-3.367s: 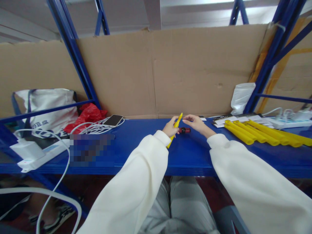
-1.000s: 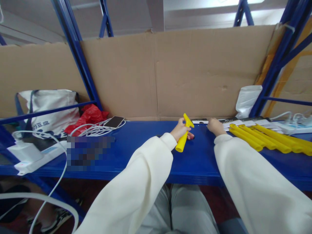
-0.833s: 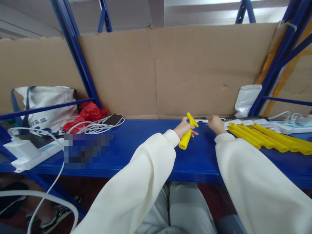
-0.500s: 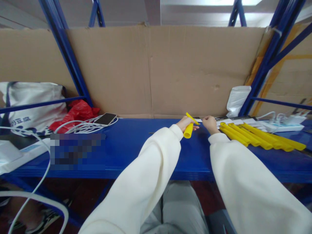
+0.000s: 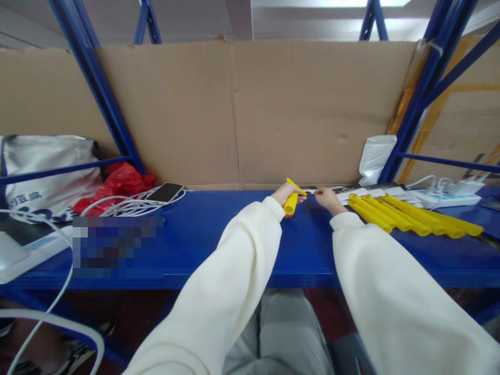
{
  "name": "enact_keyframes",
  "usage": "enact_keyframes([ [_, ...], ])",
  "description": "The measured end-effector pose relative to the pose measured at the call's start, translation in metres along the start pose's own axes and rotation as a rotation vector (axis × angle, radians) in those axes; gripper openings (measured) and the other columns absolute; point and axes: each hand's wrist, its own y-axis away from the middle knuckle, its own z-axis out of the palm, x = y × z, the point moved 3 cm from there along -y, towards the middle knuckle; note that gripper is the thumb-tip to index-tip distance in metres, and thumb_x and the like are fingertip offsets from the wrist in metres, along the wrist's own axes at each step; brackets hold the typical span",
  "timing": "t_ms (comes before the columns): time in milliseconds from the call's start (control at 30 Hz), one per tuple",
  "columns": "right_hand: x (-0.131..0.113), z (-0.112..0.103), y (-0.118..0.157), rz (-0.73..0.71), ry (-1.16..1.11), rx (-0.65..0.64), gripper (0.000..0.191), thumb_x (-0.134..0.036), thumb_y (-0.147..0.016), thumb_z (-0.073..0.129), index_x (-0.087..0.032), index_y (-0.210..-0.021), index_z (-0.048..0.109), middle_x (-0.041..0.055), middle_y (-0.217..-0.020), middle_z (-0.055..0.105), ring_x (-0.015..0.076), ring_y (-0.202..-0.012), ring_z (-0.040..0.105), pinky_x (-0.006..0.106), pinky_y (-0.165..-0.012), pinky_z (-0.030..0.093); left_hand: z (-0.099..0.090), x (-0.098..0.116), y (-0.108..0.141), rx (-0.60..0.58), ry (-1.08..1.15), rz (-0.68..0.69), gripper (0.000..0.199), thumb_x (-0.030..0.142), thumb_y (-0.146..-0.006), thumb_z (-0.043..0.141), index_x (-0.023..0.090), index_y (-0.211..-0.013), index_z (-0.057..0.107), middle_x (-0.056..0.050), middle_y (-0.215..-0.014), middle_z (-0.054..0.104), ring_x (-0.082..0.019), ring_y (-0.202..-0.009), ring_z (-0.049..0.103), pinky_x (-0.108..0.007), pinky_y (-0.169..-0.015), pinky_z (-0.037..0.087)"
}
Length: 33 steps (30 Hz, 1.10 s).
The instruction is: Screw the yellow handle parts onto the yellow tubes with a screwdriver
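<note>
My left hand (image 5: 284,193) is closed around a short yellow tube (image 5: 291,203), whose open round end faces me. A thin yellow strip (image 5: 296,186) sticks up out of the same hand and slants down to the right; whether it joins the tube I cannot tell. Just to the right, my right hand (image 5: 328,200) has its fingers pressed together close to the strip's lower end. Anything in that pinch is too small to make out. Several longer yellow tubes (image 5: 402,217) lie side by side on the blue table (image 5: 219,229), right of my right hand.
At the left are a phone (image 5: 166,192) on coiled white cable (image 5: 128,207), a red plastic bag (image 5: 119,185) and a white cloth bag (image 5: 50,172). A white power strip (image 5: 445,199) and white pouch (image 5: 377,159) stand right. Cardboard (image 5: 187,114) walls off the back.
My right hand has come nearer to my left, its fingers now close to the yellow strip's end. The tube stays in my left hand. The whole view has shifted slightly.
</note>
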Motion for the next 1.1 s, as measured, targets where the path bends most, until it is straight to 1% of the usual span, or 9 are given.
enact_keyframes([
  [133, -0.010, 0.014, 0.000, -0.176, 0.078, -0.134, 0.043, -0.010, -0.083, 0.059, -0.020, -0.120, 0.079, 0.0092, -0.122, 0.077, 0.0231, -0.114, 0.071, 0.029, -0.100, 0.051, -0.030, 0.020, 0.013, 0.067, -0.205, 0.156, 0.079, 0.005, -0.081, 0.065, 0.027, -0.153, 0.040, -0.015, -0.133, 0.065, -0.015, -0.072, 0.074, -0.020, -0.053, 0.056],
  [300, -0.021, 0.024, 0.007, -0.270, 0.178, -0.214, 0.050, -0.013, -0.085, 0.056, -0.027, -0.130, 0.074, 0.0070, -0.141, 0.068, 0.0261, -0.129, 0.063, 0.041, -0.110, 0.047, -0.066, 0.036, 0.041, 0.179, -0.324, 0.270, 0.095, 0.001, -0.082, 0.061, 0.031, -0.165, 0.025, -0.016, -0.136, 0.063, -0.013, -0.073, 0.073, -0.019, -0.054, 0.054],
  [467, -0.027, 0.023, 0.015, -0.297, 0.259, -0.264, 0.054, -0.010, -0.089, 0.047, -0.028, -0.132, 0.074, 0.0064, -0.150, 0.061, 0.0308, -0.140, 0.054, 0.053, -0.116, 0.041, -0.086, 0.023, 0.063, 0.267, -0.376, 0.376, 0.092, -0.003, -0.083, 0.059, 0.038, -0.162, 0.035, -0.012, -0.152, 0.056, -0.008, -0.072, 0.070, -0.013, -0.046, 0.047],
  [633, -0.031, 0.020, 0.019, -0.324, 0.350, -0.240, 0.055, -0.012, -0.090, 0.045, -0.029, -0.135, 0.072, 0.0061, -0.154, 0.057, 0.0321, -0.144, 0.048, 0.056, -0.118, 0.037, -0.093, 0.009, 0.066, 0.291, -0.465, 0.382, 0.086, -0.003, -0.081, 0.064, 0.033, -0.157, 0.046, -0.014, -0.154, 0.054, -0.013, -0.080, 0.074, -0.015, -0.050, 0.050],
  [733, -0.034, 0.019, 0.022, -0.345, 0.359, -0.256, 0.058, -0.011, -0.091, 0.042, -0.027, -0.139, 0.070, 0.0077, -0.156, 0.054, 0.0328, -0.146, 0.046, 0.056, -0.118, 0.037, -0.094, 0.005, 0.063, 0.281, -0.559, 0.413, 0.081, -0.006, -0.079, 0.064, 0.029, -0.151, 0.055, -0.013, -0.151, 0.058, -0.017, -0.086, 0.075, -0.020, -0.060, 0.058],
  [833, -0.034, 0.020, 0.023, -0.334, 0.367, -0.287, 0.058, -0.010, -0.091, 0.041, -0.027, -0.138, 0.070, 0.0085, -0.154, 0.056, 0.0329, -0.145, 0.046, 0.057, -0.118, 0.037, -0.093, 0.003, 0.061, 0.267, -0.637, 0.460, 0.075, -0.008, -0.076, 0.061, 0.025, -0.144, 0.062, -0.011, -0.145, 0.063, -0.023, -0.104, 0.074, -0.031, -0.081, 0.064],
  [900, -0.032, 0.019, 0.022, -0.303, 0.381, -0.279, 0.056, -0.012, -0.092, 0.041, -0.027, -0.137, 0.070, 0.0087, -0.155, 0.055, 0.0335, -0.146, 0.044, 0.059, -0.118, 0.036, -0.093, 0.004, 0.062, 0.267, -0.700, 0.516, 0.072, -0.008, -0.074, 0.061, 0.024, -0.139, 0.067, -0.010, -0.144, 0.064, -0.026, -0.123, 0.067, -0.038, -0.099, 0.060],
  [967, -0.030, 0.018, 0.021, -0.267, 0.401, -0.267, 0.055, -0.014, -0.093, 0.041, -0.028, -0.137, 0.071, 0.0085, -0.158, 0.051, 0.0348, -0.148, 0.042, 0.061, -0.117, 0.035, -0.091, 0.006, 0.064, 0.270, -0.797, 0.571, 0.069, -0.009, -0.073, 0.062, 0.023, -0.134, 0.071, -0.010, -0.145, 0.062, -0.028, -0.137, 0.057, -0.043, -0.114, 0.050],
  [1100, -0.029, 0.017, 0.021, -0.237, 0.411, -0.258, 0.056, -0.017, -0.095, 0.038, -0.027, -0.143, 0.066, 0.0101, -0.162, 0.046, 0.0362, -0.150, 0.038, 0.065, -0.117, 0.033, -0.089, 0.008, 0.069, 0.228, -0.994, 0.589, 0.068, -0.010, -0.072, 0.061, 0.024, -0.129, 0.073, -0.011, -0.148, 0.058, -0.030, -0.144, 0.051, -0.044, -0.123, 0.039],
])
